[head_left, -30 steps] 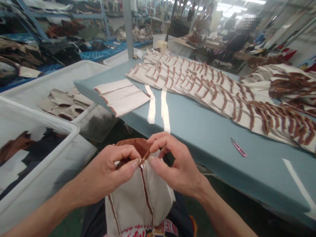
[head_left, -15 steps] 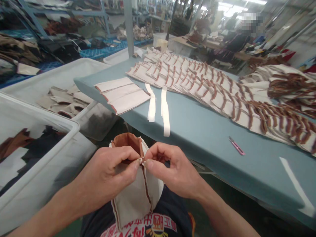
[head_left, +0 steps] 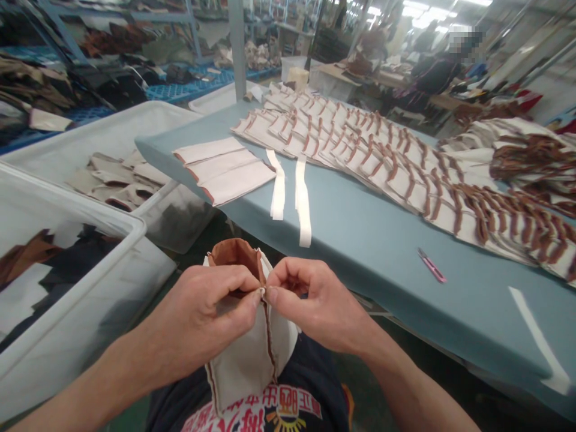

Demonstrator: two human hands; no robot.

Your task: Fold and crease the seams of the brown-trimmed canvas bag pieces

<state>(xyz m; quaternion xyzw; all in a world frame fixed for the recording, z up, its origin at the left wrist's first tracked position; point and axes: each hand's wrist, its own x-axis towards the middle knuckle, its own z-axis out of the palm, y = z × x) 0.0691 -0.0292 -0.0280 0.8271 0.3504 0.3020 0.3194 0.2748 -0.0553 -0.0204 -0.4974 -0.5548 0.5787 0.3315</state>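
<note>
I hold a cream cloth pouch (head_left: 245,360) with brown piping and a brown lining over my lap. My left hand (head_left: 202,312) pinches its upper edge from the left, thumb and forefinger closed on the seam. My right hand (head_left: 310,303) pinches the same seam from the right, fingers curled, fingertips meeting those of the left. The pouch's brown mouth (head_left: 234,252) stands open just above my fingers. Its lower part hangs down between my wrists.
A blue-grey table (head_left: 382,252) carries long overlapping rows of cream pieces with brown trim (head_left: 382,162), three flat cream pieces (head_left: 225,171), white strips (head_left: 303,204) and a pink cutter (head_left: 432,267). White bins (head_left: 90,240) stand at my left. A person sits far back.
The pouch rose slightly and folded narrower between my hands. My right fingers, spread a second ago, have closed into a pinch at the seam beside the left fingertips.
</note>
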